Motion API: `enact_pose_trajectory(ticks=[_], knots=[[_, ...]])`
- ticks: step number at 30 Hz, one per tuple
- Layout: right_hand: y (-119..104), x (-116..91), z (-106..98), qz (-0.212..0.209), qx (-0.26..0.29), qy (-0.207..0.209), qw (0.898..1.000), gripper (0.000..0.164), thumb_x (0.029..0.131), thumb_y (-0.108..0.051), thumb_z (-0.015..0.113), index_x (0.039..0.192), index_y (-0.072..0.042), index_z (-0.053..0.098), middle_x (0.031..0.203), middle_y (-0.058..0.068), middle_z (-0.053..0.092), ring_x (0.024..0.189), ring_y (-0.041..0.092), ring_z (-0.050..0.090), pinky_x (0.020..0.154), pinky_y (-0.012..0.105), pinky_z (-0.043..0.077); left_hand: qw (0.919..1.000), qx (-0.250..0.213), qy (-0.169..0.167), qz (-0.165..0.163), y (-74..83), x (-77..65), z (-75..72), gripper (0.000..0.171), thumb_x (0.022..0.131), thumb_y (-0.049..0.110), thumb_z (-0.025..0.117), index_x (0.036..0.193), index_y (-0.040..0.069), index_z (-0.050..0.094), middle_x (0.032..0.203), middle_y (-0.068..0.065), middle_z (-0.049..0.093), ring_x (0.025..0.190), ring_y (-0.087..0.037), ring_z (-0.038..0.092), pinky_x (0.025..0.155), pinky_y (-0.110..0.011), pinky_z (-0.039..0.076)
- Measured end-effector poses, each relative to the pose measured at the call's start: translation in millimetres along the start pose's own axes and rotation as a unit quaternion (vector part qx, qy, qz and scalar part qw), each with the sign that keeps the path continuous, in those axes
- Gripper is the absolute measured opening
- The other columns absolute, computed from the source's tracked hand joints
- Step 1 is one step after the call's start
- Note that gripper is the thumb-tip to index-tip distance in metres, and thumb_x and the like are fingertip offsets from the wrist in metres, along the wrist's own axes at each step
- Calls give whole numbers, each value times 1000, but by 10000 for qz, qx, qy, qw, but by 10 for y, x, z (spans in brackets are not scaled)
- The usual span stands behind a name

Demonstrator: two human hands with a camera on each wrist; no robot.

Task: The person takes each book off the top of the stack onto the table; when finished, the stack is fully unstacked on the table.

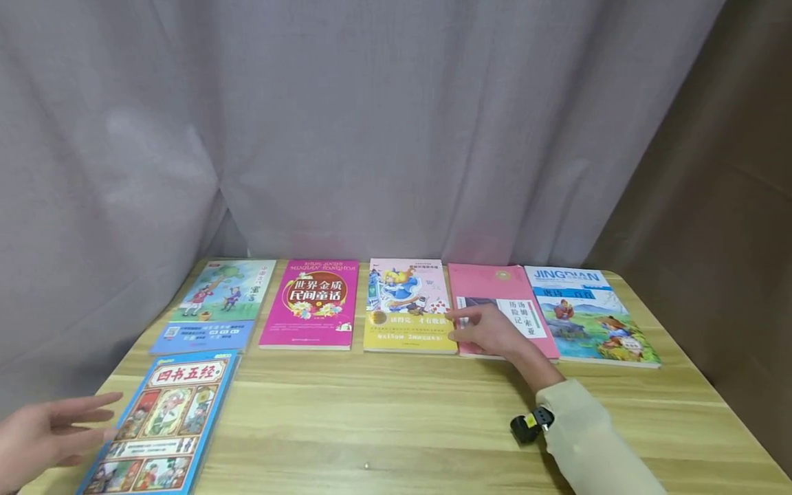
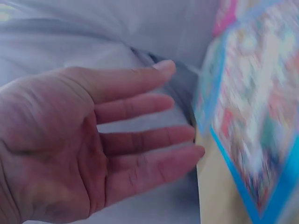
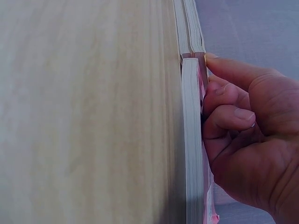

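Note:
My right hand lies over a pink book. Its thumb and index fingertips touch the right edge of a pink-and-yellow picture book with a blonde girl on the cover. In the right wrist view, the other fingers are curled against the pink cover; whether the hand grips a book cannot be told. To the left, my left hand hovers beside a blue-bordered comic-style book. Its fingers are spread and fairly straight, and in the left wrist view the palm holds nothing.
A green-and-blue book and a magenta book lie at the left of the back row. A blue-and-white landscape book ends it on the right. Grey curtains hang behind the wooden table.

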State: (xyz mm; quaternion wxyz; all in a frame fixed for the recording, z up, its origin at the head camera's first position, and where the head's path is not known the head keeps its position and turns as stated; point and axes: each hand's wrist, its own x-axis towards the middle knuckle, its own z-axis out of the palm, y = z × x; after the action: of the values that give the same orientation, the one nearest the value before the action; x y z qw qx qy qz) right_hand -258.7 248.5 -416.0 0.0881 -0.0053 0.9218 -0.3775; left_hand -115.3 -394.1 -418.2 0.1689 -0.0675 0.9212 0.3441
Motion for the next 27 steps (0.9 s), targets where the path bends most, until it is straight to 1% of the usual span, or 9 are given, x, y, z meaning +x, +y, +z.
enact_pose_trajectory(ticks=[2, 4, 5, 6, 9, 13, 19, 22, 27], knots=[[-14, -4, -16, 37, -20, 0, 10000, 54, 90, -30, 84, 141, -18, 70, 90, 8, 57, 64, 18, 53, 52, 24, 40, 9980, 32, 121, 626, 223, -35, -4, 74, 100, 29, 74, 152, -13, 44, 134, -38, 64, 97, -17, 78, 75, -39, 65], [-23, -8, -30, 63, -36, -1, 10000, 55, 90, -30, 84, 142, -18, 70, 92, 9, 58, 65, 18, 53, 52, 24, 40, 9912, -8, 95, 1318, 439, -28, 5, 66, 103, 24, 70, 154, -10, 45, 134, -32, 67, 91, -6, 74, 71, -33, 63], [-25, -10, -35, 73, -34, -1, 10000, 54, 90, -30, 84, 142, -18, 70, 94, 10, 58, 65, 18, 53, 52, 24, 41, 9884, -40, 67, 1515, 550, 0, 16, 65, 104, 25, 70, 154, -7, 47, 132, -27, 70, 91, -2, 73, 70, -31, 62], [-23, -11, -40, 75, -42, 1, 10000, 55, 90, -30, 83, 142, -18, 69, 95, 10, 59, 65, 18, 54, 52, 24, 41, 9847, -67, 3, 1741, 649, 37, 28, 63, 104, 26, 69, 155, -4, 48, 132, -23, 71, 89, -1, 72, 69, -30, 60], [-21, -8, -49, 86, -50, 33, 9999, 54, 90, -30, 84, 142, -18, 70, 98, 11, 59, 65, 18, 53, 53, 24, 41, 9752, -403, -386, 2143, 980, 193, 93, 63, 104, 26, 68, 157, 1, 47, 130, -20, 73, 89, -14, 74, 68, -33, 61], [-13, 3, -43, -42, 30, 15, 10000, 52, 90, -28, 84, 140, -17, 71, 90, 8, 57, 62, 16, 51, 52, 23, 40, 9670, -724, -806, 2306, 1377, 443, 253, 64, 103, 27, 70, 158, 5, 47, 132, -22, 71, 98, -27, 74, 72, -37, 64], [2, 10, -1, -160, 208, -50, 9996, 50, 90, -27, 85, 137, -16, 73, 74, 2, 53, 57, 13, 48, 50, 23, 38, 9593, -669, -1084, 2519, 1803, 783, 571, 60, 102, 28, 71, 155, 7, 52, 134, -22, 70, 104, -31, 71, 76, -44, 64], [5, -2, 4, -150, 174, -31, 9997, 50, 90, -28, 84, 138, -16, 72, 74, 2, 53, 57, 13, 49, 49, 23, 38, 9570, -652, -1086, 2610, 2008, 943, 757, 58, 102, 29, 71, 154, 7, 55, 129, -21, 72, 104, -31, 71, 76, -45, 64], [1, -16, 6, -77, 171, 5, 9998, 51, 90, -28, 85, 138, -16, 72, 76, 3, 55, 57, 14, 49, 49, 24, 39, 9617, -683, -927, 2488, 2349, 1186, 1090, 56, 101, 27, 73, 152, 12, 58, 130, -19, 72, 98, -25, 73, 73, -39, 64]])
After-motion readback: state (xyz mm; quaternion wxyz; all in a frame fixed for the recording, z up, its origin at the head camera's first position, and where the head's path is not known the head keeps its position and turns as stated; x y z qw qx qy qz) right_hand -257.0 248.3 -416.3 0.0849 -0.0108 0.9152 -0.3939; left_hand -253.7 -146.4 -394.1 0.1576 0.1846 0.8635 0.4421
